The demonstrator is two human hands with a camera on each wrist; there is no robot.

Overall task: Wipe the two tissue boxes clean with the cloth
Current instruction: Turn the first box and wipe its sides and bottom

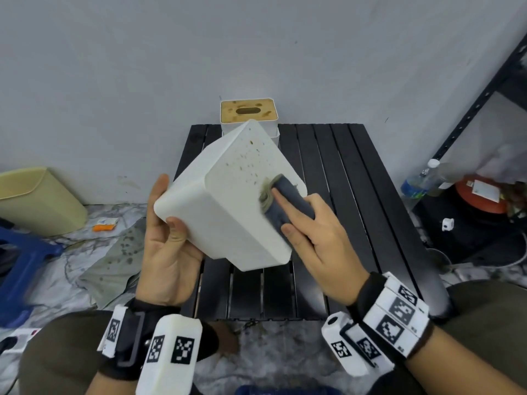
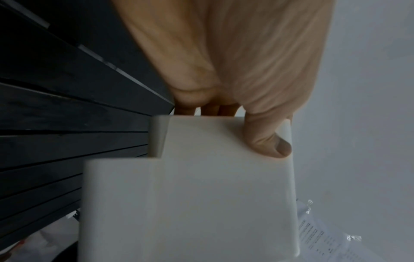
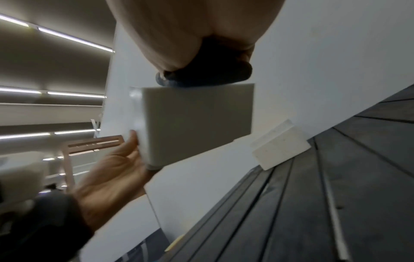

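My left hand (image 1: 166, 243) grips a white tissue box (image 1: 228, 218) by its near left corner and holds it tilted above the black slatted table (image 1: 350, 195). The thumb (image 2: 266, 140) lies on one face of the box (image 2: 190, 203); the other fingers are behind it. The upturned face carries brown specks toward its far end. My right hand (image 1: 313, 240) holds a folded dark blue cloth (image 1: 285, 203) and presses it on that face, near the right edge. The cloth (image 3: 208, 74) sits on the box (image 3: 197, 120). A second tissue box (image 1: 248, 111) with a stained wooden lid stands at the table's far edge.
A beige bin (image 1: 37, 201) and a blue stool (image 1: 22, 266) are on the floor at left. A black metal rack (image 1: 484, 95) stands at right with bottles (image 1: 422, 181) and a red lid at its foot. Grey sheeting lies on the floor left of the table.
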